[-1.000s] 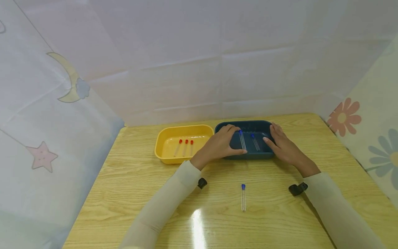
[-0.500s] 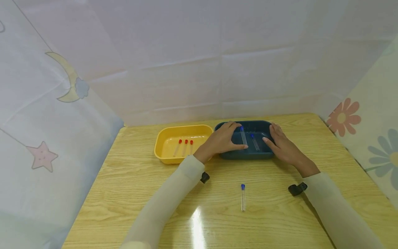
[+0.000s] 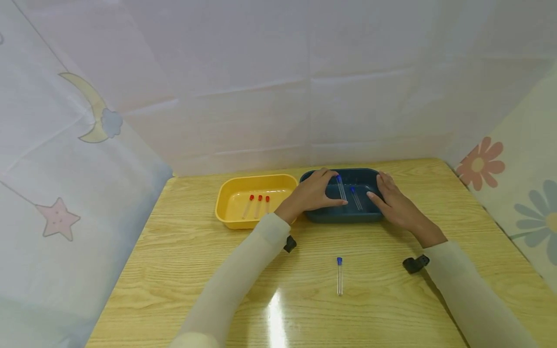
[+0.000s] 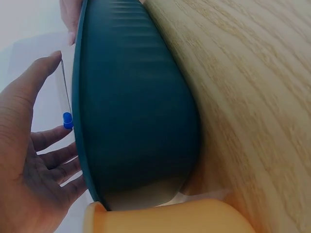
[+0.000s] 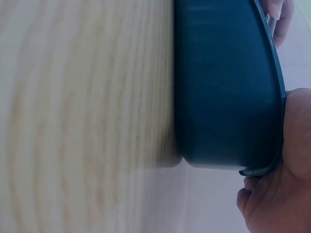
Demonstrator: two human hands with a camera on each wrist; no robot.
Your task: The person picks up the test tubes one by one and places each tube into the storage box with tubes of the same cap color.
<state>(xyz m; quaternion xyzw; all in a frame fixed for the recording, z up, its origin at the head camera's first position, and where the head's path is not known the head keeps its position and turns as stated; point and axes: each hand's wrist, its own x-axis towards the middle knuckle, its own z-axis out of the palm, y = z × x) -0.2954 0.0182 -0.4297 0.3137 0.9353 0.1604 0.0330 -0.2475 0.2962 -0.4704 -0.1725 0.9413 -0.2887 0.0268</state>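
My left hand (image 3: pixel 310 194) pinches a clear test tube (image 3: pixel 343 190) with a blue cap lengthwise between thumb and fingertip, the thumb at its base and a finger at the cap. It holds the tube over the left part of a dark blue tray (image 3: pixel 344 218). In the left wrist view the tube's blue cap (image 4: pixel 68 120) shows near the tray rim. My right hand (image 3: pixel 399 205) grips the tray's right end, thumb over the rim and fingers outside. A second blue-capped tube (image 3: pixel 356 199) lies in the tray.
A yellow tray (image 3: pixel 224 210) stands just left of the blue one, with three red-capped tubes (image 3: pixel 257 208) in it. Another blue-capped tube (image 3: pixel 339 276) lies on the wooden table (image 3: pixel 174 270) in front. A printed cloth (image 3: pixel 252 96) rises behind the table.
My left hand has moved slightly forward, carrying the test tube farther toward the back of the blue tray. My right hand stays on the tray's end.
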